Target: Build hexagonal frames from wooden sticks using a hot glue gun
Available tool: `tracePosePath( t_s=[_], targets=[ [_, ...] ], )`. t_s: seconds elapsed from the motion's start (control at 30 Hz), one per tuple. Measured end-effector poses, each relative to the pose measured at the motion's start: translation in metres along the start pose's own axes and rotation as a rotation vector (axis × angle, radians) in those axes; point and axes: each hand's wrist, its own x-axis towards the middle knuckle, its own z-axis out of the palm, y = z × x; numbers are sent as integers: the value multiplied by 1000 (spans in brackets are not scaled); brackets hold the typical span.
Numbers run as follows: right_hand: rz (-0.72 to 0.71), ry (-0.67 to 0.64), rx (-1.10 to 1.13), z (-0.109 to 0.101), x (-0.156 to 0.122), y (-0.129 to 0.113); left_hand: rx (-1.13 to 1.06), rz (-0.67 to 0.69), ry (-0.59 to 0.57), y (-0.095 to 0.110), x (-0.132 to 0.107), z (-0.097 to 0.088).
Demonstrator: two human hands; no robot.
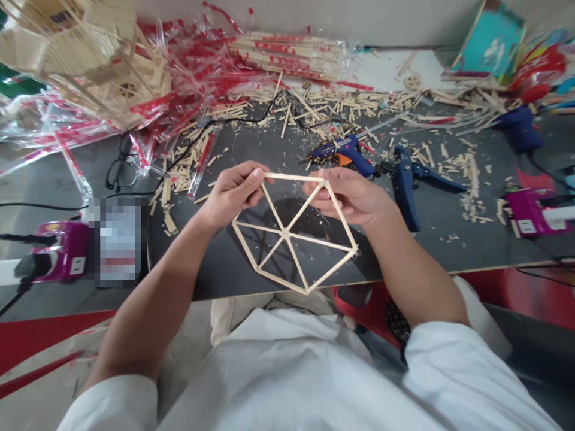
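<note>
Left hand (236, 193) hides one stick frame (284, 234) corner and part of the adjoining side. Phone (119, 242) left of that grip: screen pixelated, unreadable. Wooden model (90, 54), beyond grip to left, cropped at top.

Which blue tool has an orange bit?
The glue gun just beyond the right hand; the two-handled tool beside it and the blue tool at far right show no orange.

Glue gun (350, 149) behind stick frame (285, 234)
</note>
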Motion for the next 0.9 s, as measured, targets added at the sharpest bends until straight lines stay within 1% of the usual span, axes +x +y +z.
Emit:
tracePosePath(
  t_s=[0.17,0.33,0.5,0.6,0.67,0.7,0.83,0.9],
  targets=[
    [-22,-7,126,12,1,1,-19,-1,7,-6,1,-2],
    [-2,-11,202,18,3,3,-1,-8,26,-3,1,-1],
    [27,19,133,24,2,1,47,-40,36,3,0,2],
    [-1,47,51,26,2,1,55,-44,23,7,0,3],
    [-54,100,-16,24,1,1,51,-35,21,8,0,3],
    [-88,146,-59,23,0,0,45,-27,25,8,0,2],
    [-214,410,-322,18,-5,-6,34,-20,79,9,2,-2],
    [-248,501,-433,19,-9,-9,52,-23,115,8,3,-4]
  ],
)
